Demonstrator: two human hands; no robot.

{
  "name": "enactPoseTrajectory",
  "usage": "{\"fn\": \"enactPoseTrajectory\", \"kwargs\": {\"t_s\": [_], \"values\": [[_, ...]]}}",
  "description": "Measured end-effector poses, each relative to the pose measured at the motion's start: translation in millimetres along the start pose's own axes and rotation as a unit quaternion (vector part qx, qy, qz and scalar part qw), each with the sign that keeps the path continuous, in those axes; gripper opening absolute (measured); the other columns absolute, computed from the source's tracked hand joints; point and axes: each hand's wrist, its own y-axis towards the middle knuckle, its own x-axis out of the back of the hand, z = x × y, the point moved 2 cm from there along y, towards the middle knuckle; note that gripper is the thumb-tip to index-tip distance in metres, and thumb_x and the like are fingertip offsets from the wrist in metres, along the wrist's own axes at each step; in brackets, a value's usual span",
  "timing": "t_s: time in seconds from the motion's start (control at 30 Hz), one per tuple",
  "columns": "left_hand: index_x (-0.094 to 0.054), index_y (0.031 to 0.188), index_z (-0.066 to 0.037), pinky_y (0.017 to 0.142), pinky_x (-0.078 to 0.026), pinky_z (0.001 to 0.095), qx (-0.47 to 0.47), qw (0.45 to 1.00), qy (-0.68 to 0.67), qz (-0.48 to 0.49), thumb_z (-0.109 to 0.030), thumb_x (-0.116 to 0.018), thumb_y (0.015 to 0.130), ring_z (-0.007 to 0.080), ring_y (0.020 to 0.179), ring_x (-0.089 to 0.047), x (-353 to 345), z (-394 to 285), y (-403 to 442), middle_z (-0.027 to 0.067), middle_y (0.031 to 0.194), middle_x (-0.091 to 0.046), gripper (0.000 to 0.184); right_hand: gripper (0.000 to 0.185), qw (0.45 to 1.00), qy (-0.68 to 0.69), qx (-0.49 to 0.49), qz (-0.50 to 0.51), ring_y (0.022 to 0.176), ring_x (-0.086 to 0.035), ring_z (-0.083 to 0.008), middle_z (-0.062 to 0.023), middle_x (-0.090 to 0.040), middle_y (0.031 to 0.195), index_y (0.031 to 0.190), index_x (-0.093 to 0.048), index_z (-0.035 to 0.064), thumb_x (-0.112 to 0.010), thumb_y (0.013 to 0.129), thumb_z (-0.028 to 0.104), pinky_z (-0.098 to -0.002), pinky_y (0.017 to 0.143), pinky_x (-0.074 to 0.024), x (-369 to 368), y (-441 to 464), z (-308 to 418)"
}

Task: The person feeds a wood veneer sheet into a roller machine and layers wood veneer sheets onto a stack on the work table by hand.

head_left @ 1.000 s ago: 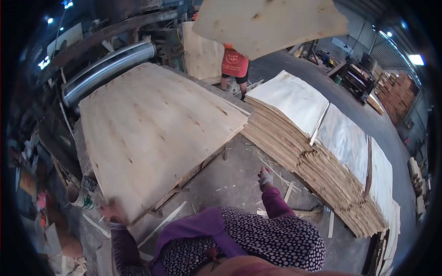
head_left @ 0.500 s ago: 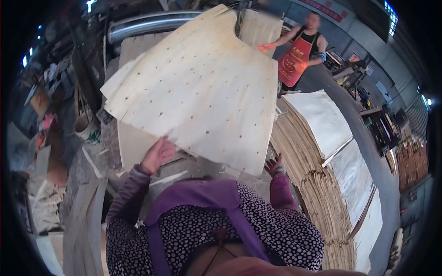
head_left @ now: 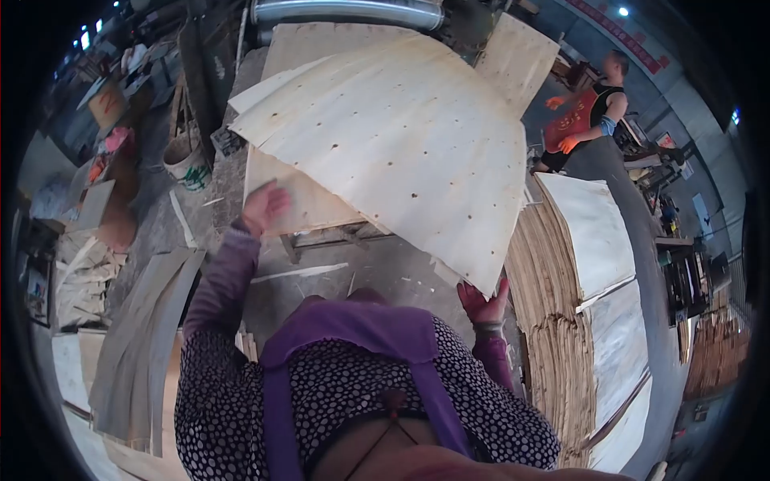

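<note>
A large pale wood veneer sheet (head_left: 401,152), dotted with small dark holes, lies askew across a stack of sheets. Its near corner comes down to my right hand (head_left: 484,308), which is cupped round it, thumb on one side and fingers on the other. Part of the grip is hidden by the sheet. My left hand (head_left: 266,208), slightly blurred, is off the sheet's left edge with its fingers apart and nothing in them. Beneath it shows the paler lower sheet (head_left: 309,204) of the stack.
A tall stack of veneer (head_left: 549,280) stands close on my right. A co-worker in a red apron (head_left: 573,120) and orange gloves is beyond it. A metal roller (head_left: 349,13) lies at the far end. On the left are a bucket (head_left: 186,160) and grey strips (head_left: 148,345).
The veneer sheet has swung so its near corner now meets my right hand. My left hand has come away from its edge. The co-worker has turned and stands farther from the sheet.
</note>
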Motion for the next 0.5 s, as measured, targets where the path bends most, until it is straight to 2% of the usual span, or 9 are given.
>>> {"fn": "enactPoseTrajectory", "kwargs": {"t_s": [0.03,0.13,0.23,0.33,0.43,0.5], "values": [[-0.044,0.116,-0.003,0.076,-0.051,0.0347,-0.027,0.999,0.004,-0.043,-0.031,-0.057,0.086,0.0233,0.089,-0.059,9.0,-7.8,18.8,0.0133,0.104,-0.056,0.043,0.061,0.999,0.019,-0.01,-0.028,0.101,-0.056,-0.0257,-0.0066,-0.057,0.113,0.122,-0.048,0.017,-0.043,0.081,0.062,-0.0456,0.087,-0.0442,-7.5,-7.6,0.0],[-0.039,0.119,0.001,0.079,-0.049,0.0392,-0.073,0.987,-0.012,-0.144,-0.029,-0.056,0.086,0.0272,0.097,-0.055,17.3,-37.0,55.6,0.0164,0.113,-0.049,0.048,0.062,0.999,0.031,0.009,-0.008,0.096,-0.058,-0.0262,-0.0073,-0.06,0.108,0.121,-0.05,0.0154,-0.045,0.08,0.062,-0.0453,0.086,-0.0454,-22.4,-14.2,-0.9],[-0.039,0.119,0.001,0.082,-0.047,0.0433,-0.081,0.984,-0.014,-0.16,-0.03,-0.057,0.085,0.0293,0.1,-0.052,14.8,-56.0,88.4,0.0168,0.114,-0.047,0.05,0.046,1.0,-0.007,0.016,-0.012,0.089,-0.062,-0.0222,-0.0067,-0.063,0.103,0.116,-0.053,0.0142,-0.048,0.086,0.048,-0.0423,0.084,-0.0486,-11.0,-7.7,0.4],[-0.042,0.119,-0.004,0.071,-0.049,0.0414,-0.042,0.974,-0.049,-0.219,-0.029,-0.059,0.083,0.0283,0.088,-0.055,15.9,-75.4,130.5,0.0152,0.109,-0.047,0.047,0.036,0.999,-0.028,-0.002,-0.025,0.088,-0.063,-0.0193,-0.0062,-0.064,0.102,0.115,-0.053,0.0145,-0.049,0.088,0.038,-0.0402,0.081,-0.0504,-1.1,-6.4,6.7],[-0.046,0.113,-0.003,0.067,-0.05,0.0408,-0.056,0.969,-0.036,-0.237,-0.029,-0.059,0.083,0.028,0.087,-0.056,11.5,-94.3,141.3,0.0141,0.106,-0.051,0.042,0.032,0.998,-0.054,-0.006,-0.035,0.089,-0.063,-0.018,-0.0059,-0.064,0.1,0.114,-0.053,0.0154,-0.052,0.088,0.033,-0.0393,0.08,-0.0514,-5.6,-8.7,8.8],[-0.048,0.107,-0.002,0.067,-0.049,0.0395,-0.118,0.971,-0.119,-0.168,-0.03,-0.061,0.081,0.0266,0.083,-0.057,3.6,-107.9,136.5,0.0112,0.094,-0.054,0.041,0.031,0.997,-0.069,-0.001,-0.042,0.089,-0.063,-0.0175,-0.0059,-0.065,0.099,0.113,-0.053,0.0156,-0.053,0.087,0.033,-0.0387,0.079,-0.0518,-5.2,-8.6,10.7]]}}
